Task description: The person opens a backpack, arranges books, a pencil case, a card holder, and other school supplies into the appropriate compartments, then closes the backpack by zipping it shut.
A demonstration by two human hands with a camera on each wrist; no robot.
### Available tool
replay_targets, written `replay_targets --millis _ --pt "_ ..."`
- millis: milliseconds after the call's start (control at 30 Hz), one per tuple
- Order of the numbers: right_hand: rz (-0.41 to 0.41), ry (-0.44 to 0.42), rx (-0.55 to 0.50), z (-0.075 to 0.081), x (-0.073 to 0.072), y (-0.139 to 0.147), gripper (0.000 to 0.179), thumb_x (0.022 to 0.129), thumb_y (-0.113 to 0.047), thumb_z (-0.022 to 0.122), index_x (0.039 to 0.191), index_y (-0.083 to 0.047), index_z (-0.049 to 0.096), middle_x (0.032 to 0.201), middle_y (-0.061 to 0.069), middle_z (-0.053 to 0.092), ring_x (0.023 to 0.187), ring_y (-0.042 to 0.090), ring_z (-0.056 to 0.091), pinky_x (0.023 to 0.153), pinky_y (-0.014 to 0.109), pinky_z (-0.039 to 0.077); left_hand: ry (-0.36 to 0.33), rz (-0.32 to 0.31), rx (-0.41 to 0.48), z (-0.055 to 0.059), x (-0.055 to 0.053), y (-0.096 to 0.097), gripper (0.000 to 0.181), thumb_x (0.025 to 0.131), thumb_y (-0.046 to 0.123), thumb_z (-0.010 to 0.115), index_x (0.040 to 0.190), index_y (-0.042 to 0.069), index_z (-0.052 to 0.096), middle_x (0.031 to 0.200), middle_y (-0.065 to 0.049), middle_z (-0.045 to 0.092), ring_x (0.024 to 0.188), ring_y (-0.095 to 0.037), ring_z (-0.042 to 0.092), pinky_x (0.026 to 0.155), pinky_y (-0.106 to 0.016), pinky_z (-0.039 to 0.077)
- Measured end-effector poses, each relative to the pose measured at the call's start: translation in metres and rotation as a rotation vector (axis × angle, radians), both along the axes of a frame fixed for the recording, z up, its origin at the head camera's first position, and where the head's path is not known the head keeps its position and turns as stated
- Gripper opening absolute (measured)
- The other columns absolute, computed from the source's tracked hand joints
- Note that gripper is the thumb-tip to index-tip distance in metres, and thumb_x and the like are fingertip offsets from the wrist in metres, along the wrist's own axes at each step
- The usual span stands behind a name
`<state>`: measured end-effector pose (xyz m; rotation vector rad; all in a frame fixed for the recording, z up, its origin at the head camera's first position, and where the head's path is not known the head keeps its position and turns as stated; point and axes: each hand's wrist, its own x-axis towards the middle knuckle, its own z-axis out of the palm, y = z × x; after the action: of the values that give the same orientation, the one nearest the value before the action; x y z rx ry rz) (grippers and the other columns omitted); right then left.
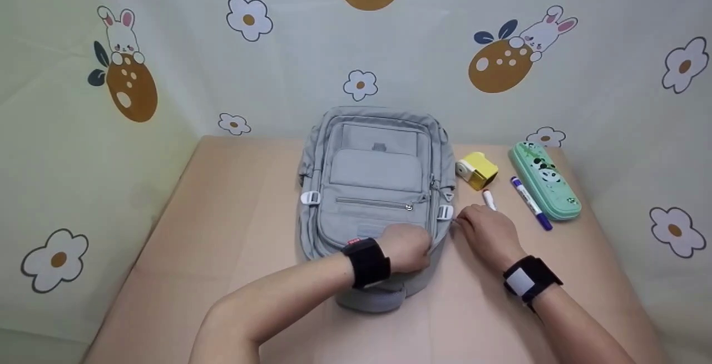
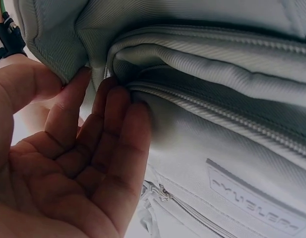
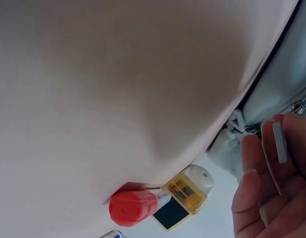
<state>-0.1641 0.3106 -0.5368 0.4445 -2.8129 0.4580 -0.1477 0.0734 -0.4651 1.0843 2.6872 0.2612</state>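
A grey backpack (image 1: 375, 170) lies on its back, its front pockets facing up and its top handle (image 1: 371, 300) towards me. My left hand (image 1: 408, 248) is over the near end of the bag. In the left wrist view, the thumb and index finger pinch a fold of its grey fabric (image 2: 58, 44), beside an open zip (image 2: 232, 116). At the bag's right side is my right hand (image 1: 492, 236), its fingers curled together. A thin pale grey strip (image 3: 279, 143) shows between those fingers in the right wrist view, probably a zip pull.
Right of the bag lie a yellow-and-white box, apparently a pencil sharpener (image 1: 479, 170), a red-capped marker (image 1: 489, 199), a blue-capped marker (image 1: 531, 203) and a green panda pencil case (image 1: 548, 183). A patterned curtain (image 1: 300, 47) encloses the table (image 1: 222, 230) at the back and sides.
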Motion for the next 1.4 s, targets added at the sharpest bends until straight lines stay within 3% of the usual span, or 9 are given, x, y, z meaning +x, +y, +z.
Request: replay_targets --millis 333,567,833,1133,1400 --pt "-0.088 -0.074 0.001 0.001 -0.031 0.004 0.014 0.101 -0.021 0.063 0.092 -0.013 0.069 0.091 0.008 0.070 0.085 0.033 0.066 0.069 0.050 0.051 -0.001 0.007 -0.033 0.000 0.001 0.001 0.038 0.084 0.018 0.070 0.057 0.018 0.044 0.057 0.004 0.048 0.053 -0.019 0.050 0.046 -0.035 0.041" --pt "-0.130 -0.074 -0.038 0.001 -0.045 0.003 0.014 0.102 -0.021 0.061 0.094 -0.011 0.067 0.095 0.012 0.070 0.089 0.038 0.067 0.071 0.055 0.051 0.006 -0.010 -0.055 0.001 0.002 0.003 0.035 0.085 0.019 0.070 0.059 0.017 0.046 0.059 0.003 0.051 0.055 -0.019 0.052 0.048 -0.035 0.044" --pt "-0.126 -0.116 -0.039 0.001 -0.046 0.003 0.017 0.102 -0.022 0.060 0.096 -0.010 0.069 0.096 0.013 0.071 0.087 0.037 0.067 0.072 0.053 0.051 0.018 -0.020 -0.051 0.001 0.003 0.001 0.034 0.086 0.019 0.069 0.060 0.017 0.048 0.060 0.003 0.052 0.055 -0.019 0.052 0.048 -0.035 0.044" --pt "-0.134 -0.138 -0.053 0.004 -0.045 0.000 0.016 0.101 -0.020 0.061 0.095 -0.011 0.073 0.096 0.010 0.072 0.086 0.033 0.068 0.073 0.052 0.051 0.059 -0.015 0.012 -0.001 0.005 -0.003 0.037 0.082 0.017 0.069 0.057 0.020 0.043 0.056 0.006 0.044 0.052 -0.017 0.048 0.044 -0.036 0.041" --pt "-0.169 -0.117 -0.078 0.007 -0.044 0.003 0.017 0.100 -0.021 0.060 0.102 -0.007 0.071 0.101 0.016 0.072 0.090 0.037 0.067 0.076 0.055 0.052 0.049 -0.028 0.028 -0.004 0.004 -0.004 0.038 0.089 0.021 0.068 0.058 0.018 0.046 0.057 0.005 0.047 0.053 -0.018 0.050 0.046 -0.036 0.043"
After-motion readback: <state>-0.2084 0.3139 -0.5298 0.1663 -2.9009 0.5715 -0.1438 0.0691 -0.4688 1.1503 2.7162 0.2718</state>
